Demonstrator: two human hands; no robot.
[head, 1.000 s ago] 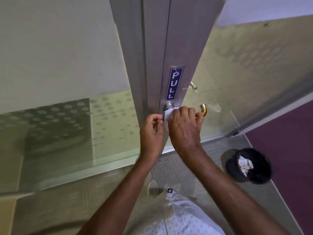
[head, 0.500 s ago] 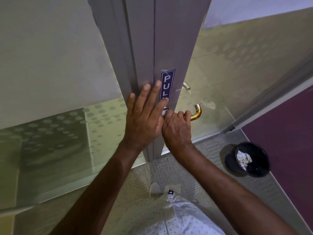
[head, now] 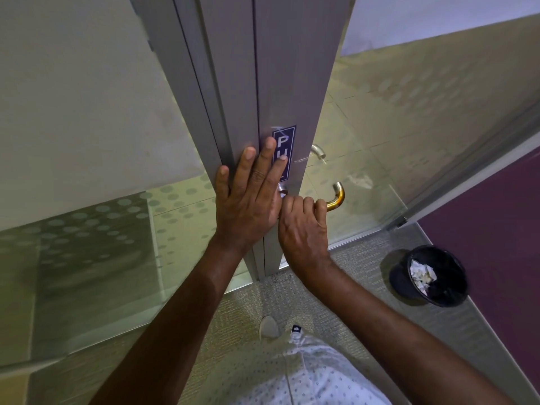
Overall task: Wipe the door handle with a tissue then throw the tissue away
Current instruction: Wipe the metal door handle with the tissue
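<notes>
Right hand wrapped on the curved brass-and-silver metal door handle [head: 336,197], left palm flat on the grey door frame [head: 292,83].

The handle's long axis runs sideways from its base beside the left hand [head: 248,197] out rightward, then hooks up; the right hand [head: 302,226] is curled over its bar, fingers closed. The tissue is probably pressed beneath them, but is hidden. The left hand's fingers are spread, holding nothing. The round black waste bin [head: 455,273] sits on the floor, low right.

Tissue unseen inside the right grip [head: 302,229]; sign [head: 284,152] lettering half behind left fingers [head: 263,168].
</notes>
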